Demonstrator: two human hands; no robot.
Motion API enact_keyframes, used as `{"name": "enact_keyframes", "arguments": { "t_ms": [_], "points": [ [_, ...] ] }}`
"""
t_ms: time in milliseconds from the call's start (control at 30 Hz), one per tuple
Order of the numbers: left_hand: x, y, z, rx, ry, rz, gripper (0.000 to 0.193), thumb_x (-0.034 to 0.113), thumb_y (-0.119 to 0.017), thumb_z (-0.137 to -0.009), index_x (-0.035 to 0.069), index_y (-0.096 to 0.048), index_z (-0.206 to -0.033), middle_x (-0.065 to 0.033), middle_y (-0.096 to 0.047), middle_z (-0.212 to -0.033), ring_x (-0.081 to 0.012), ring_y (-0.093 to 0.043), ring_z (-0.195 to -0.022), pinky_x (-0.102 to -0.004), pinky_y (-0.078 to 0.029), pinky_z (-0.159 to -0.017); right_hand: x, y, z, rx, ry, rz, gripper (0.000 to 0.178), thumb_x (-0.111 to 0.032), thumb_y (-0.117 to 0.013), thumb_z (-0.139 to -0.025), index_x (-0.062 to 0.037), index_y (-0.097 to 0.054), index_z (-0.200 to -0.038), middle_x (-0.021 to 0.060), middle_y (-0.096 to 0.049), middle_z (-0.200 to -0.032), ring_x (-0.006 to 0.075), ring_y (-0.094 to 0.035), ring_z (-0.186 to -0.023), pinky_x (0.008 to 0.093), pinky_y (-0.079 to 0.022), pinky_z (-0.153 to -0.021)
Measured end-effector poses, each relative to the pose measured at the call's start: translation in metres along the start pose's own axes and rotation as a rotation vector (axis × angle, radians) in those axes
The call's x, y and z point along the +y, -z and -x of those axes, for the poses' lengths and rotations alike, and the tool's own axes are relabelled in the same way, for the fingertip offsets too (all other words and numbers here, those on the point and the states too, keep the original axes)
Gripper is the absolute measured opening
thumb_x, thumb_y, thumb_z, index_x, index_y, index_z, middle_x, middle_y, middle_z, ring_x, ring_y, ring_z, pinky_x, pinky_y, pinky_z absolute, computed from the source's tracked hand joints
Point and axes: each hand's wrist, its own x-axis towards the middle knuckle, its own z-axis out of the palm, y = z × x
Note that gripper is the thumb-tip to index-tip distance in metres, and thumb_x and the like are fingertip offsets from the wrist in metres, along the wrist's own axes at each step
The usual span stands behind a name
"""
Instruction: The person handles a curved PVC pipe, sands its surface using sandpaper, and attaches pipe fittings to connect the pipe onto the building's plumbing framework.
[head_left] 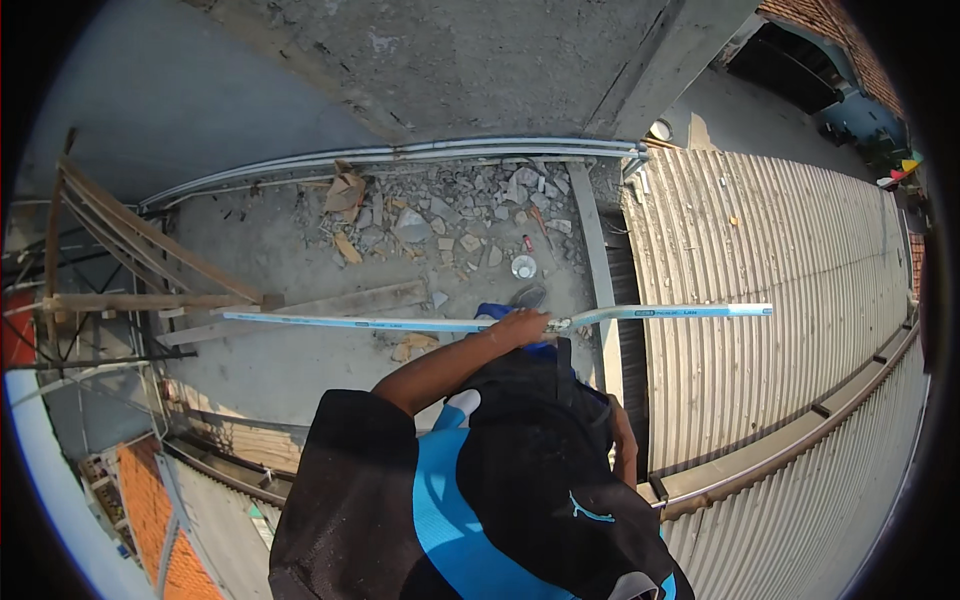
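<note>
A long, thin white-and-blue pipe (390,323) lies crosswise in front of my body, with a bend just right of my grip. My left hand (525,327) is closed around it near the middle. The pipe's right part (700,311) reaches out over the corrugated roof. On my right side a dark bag (592,410) hangs against my body. My right forearm (623,445) is beside the bag; the fingers of that hand are hidden. Beyond my left hand, one shoe (530,296) shows on the concrete.
Broken rubble (465,215) is scattered ahead near white pipes (400,152) along the wall. A round metal tin (523,267) stands by the debris. Wooden planks (150,230) and scaffolding are left. A concrete ledge (594,240) borders the corrugated roof (760,230) on the right.
</note>
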Motion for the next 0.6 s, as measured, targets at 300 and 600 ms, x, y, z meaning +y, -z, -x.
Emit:
{"name": "enact_keyframes", "arguments": {
  "t_ms": [300,600],
  "points": [
    [0.046,0.048,-0.010,0.150,-0.055,-0.078,0.052,0.051,-0.053,-0.084,0.004,-0.056,-0.103,-0.0232,-0.063,-0.082,-0.0414,-0.062,-0.081,-0.0486,-0.049,-0.073,-0.160,0.159,-0.015,0.847,0.491,0.199,0.023,-0.005,-0.058,-0.083,-0.0022,-0.057,-0.106,0.0165,-0.059,-0.103,0.0305,-0.057,-0.092,0.0394,-0.045,-0.079],
    [0.112,0.101,-0.011,-0.079,-0.224,0.113,0.050,0.047,-0.057,-0.084,0.001,-0.057,-0.103,-0.0259,-0.063,-0.087,-0.0413,-0.061,-0.086,-0.0458,-0.047,-0.073,-0.186,0.193,-0.060,0.549,0.911,1.058,0.021,-0.019,-0.053,-0.080,-0.0060,-0.055,-0.097,0.0104,-0.057,-0.102,0.0229,-0.055,-0.104,0.0376,-0.041,-0.092]
  ]
}}
